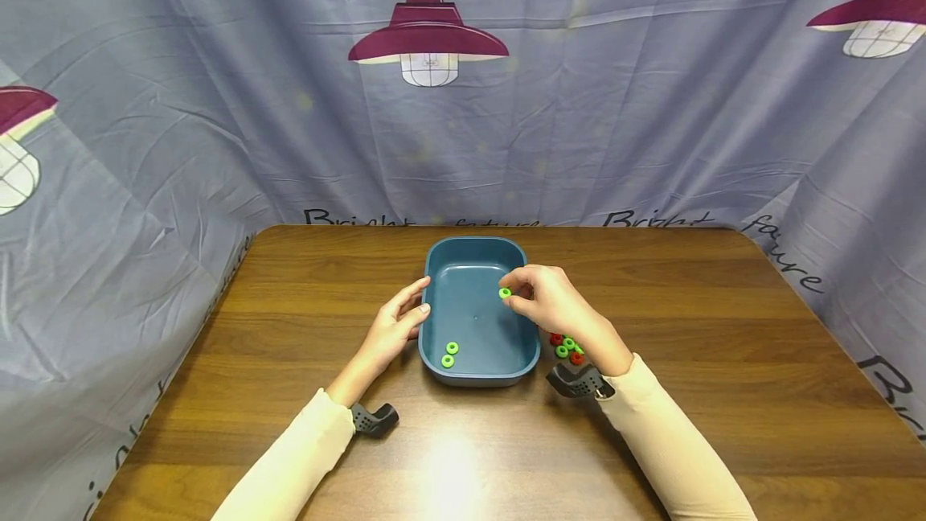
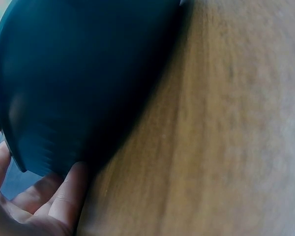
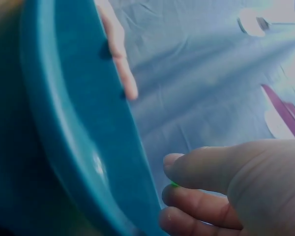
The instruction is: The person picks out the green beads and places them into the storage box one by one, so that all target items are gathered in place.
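Observation:
A blue rectangular bin (image 1: 473,320) stands on the wooden table. Over its right side, my right hand (image 1: 553,300) pinches a small green ring (image 1: 505,293) between thumb and fingers. Only a sliver of that ring shows between the fingertips in the right wrist view. Two more green rings (image 1: 450,354) lie inside the bin, near its front left corner. My left hand (image 1: 391,328) rests against the bin's left side with fingers loosely extended. In the left wrist view its fingertips (image 2: 71,184) touch the outer wall of the bin.
Just right of the bin, several green and red rings (image 1: 566,347) lie in a small group on the table (image 1: 687,344), partly hidden by my right forearm. A grey-blue curtain (image 1: 579,127) printed with lamps hangs behind the table. Each wrist wears a black strap.

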The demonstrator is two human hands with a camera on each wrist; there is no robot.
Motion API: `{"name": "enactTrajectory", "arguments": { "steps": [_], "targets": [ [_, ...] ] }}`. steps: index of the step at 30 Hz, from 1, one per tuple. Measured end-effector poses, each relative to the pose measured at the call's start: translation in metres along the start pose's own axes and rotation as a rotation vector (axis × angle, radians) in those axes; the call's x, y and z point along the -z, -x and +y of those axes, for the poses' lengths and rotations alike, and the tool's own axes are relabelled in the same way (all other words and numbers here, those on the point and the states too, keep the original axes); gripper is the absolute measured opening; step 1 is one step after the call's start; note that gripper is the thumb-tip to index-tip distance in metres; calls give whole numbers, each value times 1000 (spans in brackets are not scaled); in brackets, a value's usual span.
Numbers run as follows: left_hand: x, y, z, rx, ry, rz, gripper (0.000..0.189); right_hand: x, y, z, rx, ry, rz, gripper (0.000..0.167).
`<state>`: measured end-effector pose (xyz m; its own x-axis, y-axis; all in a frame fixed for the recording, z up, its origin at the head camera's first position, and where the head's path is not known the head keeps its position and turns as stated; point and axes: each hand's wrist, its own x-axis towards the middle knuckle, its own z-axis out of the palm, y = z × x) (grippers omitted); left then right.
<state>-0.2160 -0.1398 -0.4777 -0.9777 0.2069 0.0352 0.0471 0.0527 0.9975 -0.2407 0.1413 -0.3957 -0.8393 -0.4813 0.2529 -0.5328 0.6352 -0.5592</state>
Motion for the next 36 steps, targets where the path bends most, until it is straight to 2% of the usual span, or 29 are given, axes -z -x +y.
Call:
{"name": "enactTrajectory", "arguments": {
  "steps": [9,20,26,36],
  "targets": [
    [0,1,0,-1,-2,0,53,-25,-12,-16,95,31,-78,19],
    [0,1,1,-1,21,-7,53,-48,-16,-27,115,38,-128,19],
    [-1,1,3,5,10,-6,53,-60,-15,-31,97,52,-156,18],
    [-1,1,3,8,-19,-8,54,-69,-15,-33,81,86,-181,15]
  ]
}}
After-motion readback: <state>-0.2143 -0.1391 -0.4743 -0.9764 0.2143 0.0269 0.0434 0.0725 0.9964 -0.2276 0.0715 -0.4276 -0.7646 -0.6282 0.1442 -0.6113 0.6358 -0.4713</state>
